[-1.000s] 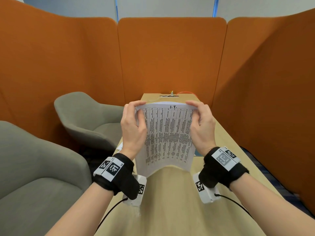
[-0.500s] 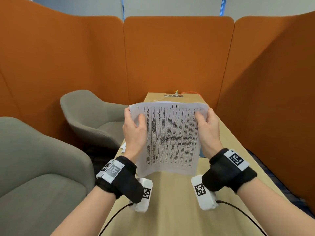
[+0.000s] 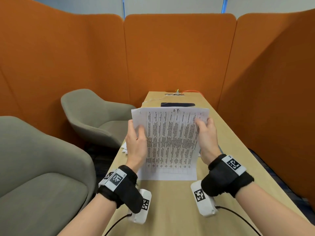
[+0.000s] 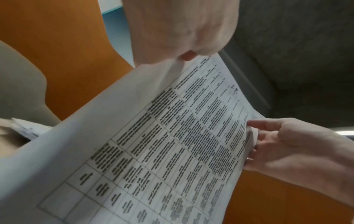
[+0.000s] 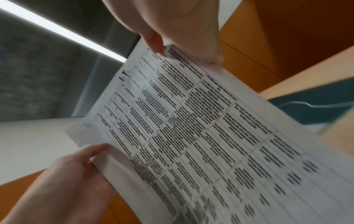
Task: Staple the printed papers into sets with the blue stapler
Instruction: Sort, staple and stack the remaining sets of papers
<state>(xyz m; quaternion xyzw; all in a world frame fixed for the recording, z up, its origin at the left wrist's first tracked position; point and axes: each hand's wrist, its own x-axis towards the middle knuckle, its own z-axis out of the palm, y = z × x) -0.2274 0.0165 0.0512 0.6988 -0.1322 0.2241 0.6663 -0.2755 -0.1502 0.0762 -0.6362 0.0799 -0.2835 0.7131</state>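
Head view: looks from above, forward and down along the wooden table toward the orange partition; both wrists are near the lower edge.
Left wrist view: very near, looks upward from under the left hand and across the printed papers to the right hand.
Right wrist view: very near, the opposite direction, from under the right hand toward the left hand.
Shared part: all three views show the same papers and both hands.

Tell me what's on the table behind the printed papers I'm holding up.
Beyond the printed papers, a dark flat object lies on the table, with a cable outlet farther back. The tabletop directly behind the sheets is hidden.
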